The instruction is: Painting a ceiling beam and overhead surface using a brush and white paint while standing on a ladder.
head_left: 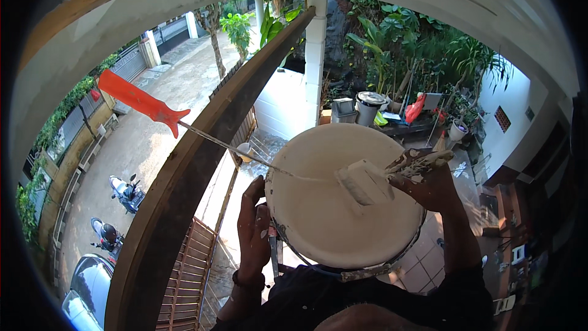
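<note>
A large round bucket [334, 138] of off-white paint is right in front of me. My left hand [252, 227] is curled against its left side, gripping it. My right hand [422, 178], spotted with paint, is closed around the handle of a wide paintbrush [365, 182]. The brush head, coated in paint, is tilted inside the bucket over the paint. A tool with an orange-red handle [142, 103] and a thin metal rod leans out over the bucket's left rim. The rod's far end is hidden in the paint.
A long brown beam [214, 129] runs diagonally on the left, under the orange-red handle. Far below are a driveway [165, 55], motorbikes [125, 193], a car [89, 288] and a metal gate [187, 273]. A white pillar [315, 55] stands ahead; plants [398, 43] and lidded bins [369, 110] lie beyond.
</note>
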